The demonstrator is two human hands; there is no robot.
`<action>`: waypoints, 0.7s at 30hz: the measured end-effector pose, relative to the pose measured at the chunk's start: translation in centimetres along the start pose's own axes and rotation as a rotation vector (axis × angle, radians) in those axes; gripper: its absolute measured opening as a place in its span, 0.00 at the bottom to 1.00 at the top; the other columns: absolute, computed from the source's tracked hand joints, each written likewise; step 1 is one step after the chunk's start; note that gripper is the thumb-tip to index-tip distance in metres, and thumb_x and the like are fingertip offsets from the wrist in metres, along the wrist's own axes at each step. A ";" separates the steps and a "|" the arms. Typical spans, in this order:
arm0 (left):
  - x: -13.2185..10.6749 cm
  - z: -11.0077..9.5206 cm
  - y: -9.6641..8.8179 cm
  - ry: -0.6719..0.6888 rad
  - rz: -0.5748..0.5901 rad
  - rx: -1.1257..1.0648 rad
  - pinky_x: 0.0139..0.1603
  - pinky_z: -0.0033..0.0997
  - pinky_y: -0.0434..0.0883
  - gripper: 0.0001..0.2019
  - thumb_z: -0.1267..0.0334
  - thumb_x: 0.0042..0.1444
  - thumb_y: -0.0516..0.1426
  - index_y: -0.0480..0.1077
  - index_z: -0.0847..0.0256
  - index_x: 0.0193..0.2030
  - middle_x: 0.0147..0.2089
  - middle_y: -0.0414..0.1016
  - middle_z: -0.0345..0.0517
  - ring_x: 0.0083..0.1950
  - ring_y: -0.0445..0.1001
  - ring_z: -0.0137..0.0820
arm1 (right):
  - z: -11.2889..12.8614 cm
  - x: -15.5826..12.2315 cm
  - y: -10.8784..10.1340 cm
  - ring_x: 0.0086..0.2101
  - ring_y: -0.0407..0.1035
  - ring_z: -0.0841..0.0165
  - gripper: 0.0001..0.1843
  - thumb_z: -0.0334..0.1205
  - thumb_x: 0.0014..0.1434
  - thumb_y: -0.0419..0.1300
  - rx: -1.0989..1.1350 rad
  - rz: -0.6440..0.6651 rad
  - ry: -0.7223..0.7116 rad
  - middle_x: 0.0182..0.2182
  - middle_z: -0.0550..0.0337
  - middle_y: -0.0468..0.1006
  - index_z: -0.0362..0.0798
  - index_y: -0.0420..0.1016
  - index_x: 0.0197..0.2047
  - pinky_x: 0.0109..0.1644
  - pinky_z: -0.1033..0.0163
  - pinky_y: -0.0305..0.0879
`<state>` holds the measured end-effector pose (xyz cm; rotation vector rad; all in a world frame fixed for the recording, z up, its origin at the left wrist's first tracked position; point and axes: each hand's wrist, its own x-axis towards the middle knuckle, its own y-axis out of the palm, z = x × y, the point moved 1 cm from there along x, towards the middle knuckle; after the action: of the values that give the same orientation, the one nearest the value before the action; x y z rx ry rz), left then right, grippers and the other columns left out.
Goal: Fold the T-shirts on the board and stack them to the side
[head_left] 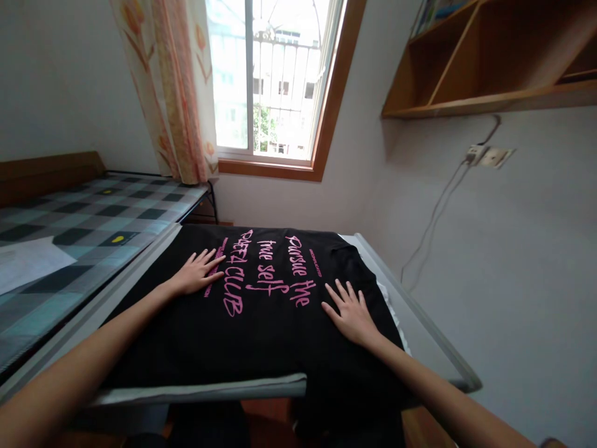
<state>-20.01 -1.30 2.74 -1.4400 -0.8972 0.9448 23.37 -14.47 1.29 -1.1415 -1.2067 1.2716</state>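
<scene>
Bare forearms point(102, 342) reach over the bench point(200, 391); a black garment point(275, 339) lies across it, overhanging the near edge; left hand point(198, 272) and right hand point(352, 312) — fingers splayed, gripping nothing — rest on it; flat, even pressure should limit creases.

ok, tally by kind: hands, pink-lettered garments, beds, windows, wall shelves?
Hands: 2 (left hand, right hand)
Pink-lettered black garment: 1
Bed: 1
Window: 1
Wall shelf: 1
Total: 6
</scene>
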 end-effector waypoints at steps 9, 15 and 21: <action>-6.4 -3.0 1.9 -0.345 -0.065 0.081 0.65 0.65 0.45 0.36 0.37 0.61 0.42 0.45 0.50 0.72 0.74 0.44 0.55 0.73 0.44 0.57 | 0.4 0.4 -0.2 0.69 0.35 0.50 0.38 0.66 0.63 0.39 0.003 -0.003 0.022 0.71 0.55 0.46 0.58 0.49 0.71 0.67 0.37 0.35; -6.0 -1.7 2.7 -0.362 -0.080 0.056 0.64 0.68 0.44 0.35 0.39 0.61 0.41 0.45 0.48 0.72 0.74 0.42 0.55 0.73 0.42 0.57 | 0.5 1.6 -0.1 0.69 0.33 0.49 0.38 0.66 0.64 0.39 0.004 0.004 0.009 0.71 0.55 0.44 0.58 0.48 0.72 0.67 0.36 0.33; -3.4 -0.1 2.3 -0.398 -0.079 0.021 0.64 0.68 0.44 0.34 0.38 0.61 0.40 0.45 0.47 0.72 0.75 0.42 0.54 0.73 0.43 0.56 | 1.0 5.4 -0.3 0.69 0.32 0.50 0.39 0.66 0.63 0.39 0.023 0.018 0.003 0.71 0.56 0.43 0.58 0.48 0.72 0.67 0.36 0.32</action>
<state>-21.19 -4.66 0.67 -1.2082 -1.2214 1.2002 22.09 -9.13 1.64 -1.1396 -1.1788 1.2934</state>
